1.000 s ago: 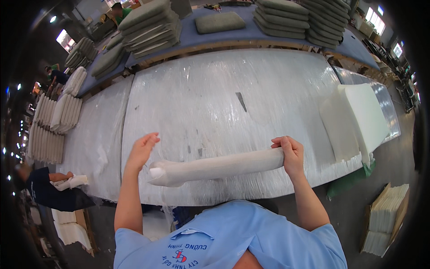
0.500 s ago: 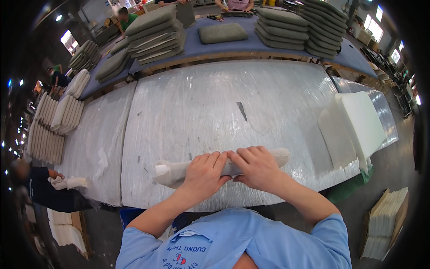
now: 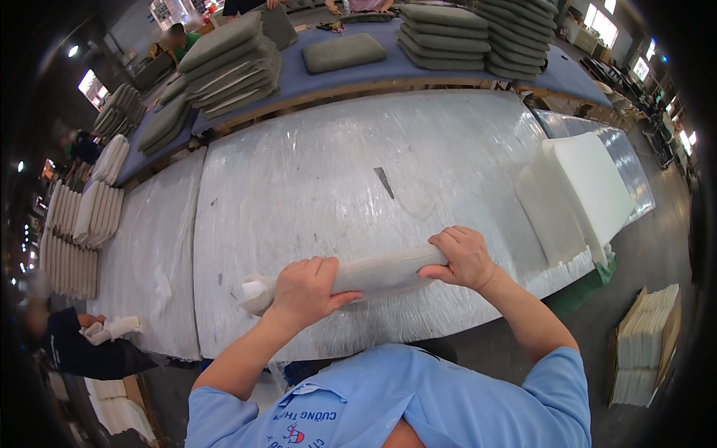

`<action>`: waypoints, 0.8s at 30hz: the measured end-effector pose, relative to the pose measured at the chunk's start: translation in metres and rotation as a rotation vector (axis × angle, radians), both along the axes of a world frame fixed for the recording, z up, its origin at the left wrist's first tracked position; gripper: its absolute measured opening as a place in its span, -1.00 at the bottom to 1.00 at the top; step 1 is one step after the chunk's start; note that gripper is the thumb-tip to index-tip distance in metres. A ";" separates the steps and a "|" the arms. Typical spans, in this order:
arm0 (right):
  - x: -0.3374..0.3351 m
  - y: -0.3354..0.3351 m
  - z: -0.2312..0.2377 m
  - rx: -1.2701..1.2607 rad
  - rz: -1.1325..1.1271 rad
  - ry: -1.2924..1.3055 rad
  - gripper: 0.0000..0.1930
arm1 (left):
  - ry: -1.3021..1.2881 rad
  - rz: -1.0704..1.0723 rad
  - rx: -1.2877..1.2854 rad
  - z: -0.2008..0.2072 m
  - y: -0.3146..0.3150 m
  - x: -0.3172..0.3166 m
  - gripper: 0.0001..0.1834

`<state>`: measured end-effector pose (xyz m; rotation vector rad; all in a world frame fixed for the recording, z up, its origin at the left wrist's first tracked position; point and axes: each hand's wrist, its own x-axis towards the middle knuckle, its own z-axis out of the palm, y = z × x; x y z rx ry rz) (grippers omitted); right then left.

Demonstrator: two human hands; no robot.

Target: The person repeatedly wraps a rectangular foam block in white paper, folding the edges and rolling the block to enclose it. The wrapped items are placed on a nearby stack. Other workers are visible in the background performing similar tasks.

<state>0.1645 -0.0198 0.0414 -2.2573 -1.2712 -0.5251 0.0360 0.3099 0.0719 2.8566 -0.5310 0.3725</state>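
Observation:
A light grey, fabric-covered cushion (image 3: 385,270), folded or rolled into a long narrow shape, lies across the plastic-wrapped table (image 3: 314,179) close to my body. White foam (image 3: 254,288) shows at its open left end. My left hand (image 3: 308,287) grips it near that end, thumb on the near side and fingers over the top. Round the right end my right hand (image 3: 459,257) is closed, with the thumb along the near side. The bare middle of the cushion shows between both hands.
White foam pads (image 3: 586,190) stand at the table's right, beside a dark scrap (image 3: 384,182). Beyond, a blue table (image 3: 358,67) bears stacked grey-green cushions (image 3: 444,41). Pale cushions (image 3: 71,261) are piled at left. A co-worker's dark sleeve (image 3: 75,347) is nearby. Sheets (image 3: 648,347) stand lower right.
My hands have moved apart from the cushion's middle, the left one leftward and the right one to the right end. The whole view has shifted and tilted slightly.

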 end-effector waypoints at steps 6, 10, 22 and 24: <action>-0.001 -0.016 -0.013 0.082 0.087 0.072 -0.34 | -0.150 0.092 0.032 0.002 0.032 -0.032 -0.48; -0.007 -0.011 0.004 -0.019 0.161 0.140 -0.31 | -0.187 0.259 -0.236 -0.021 0.068 -0.059 -0.63; -0.046 0.098 0.050 -0.601 0.081 0.238 -0.28 | -0.357 0.314 -0.681 -0.057 0.054 -0.049 -0.57; -0.055 0.129 0.046 -0.573 0.073 0.292 -0.28 | -0.364 0.307 -0.697 -0.059 0.056 -0.048 -0.56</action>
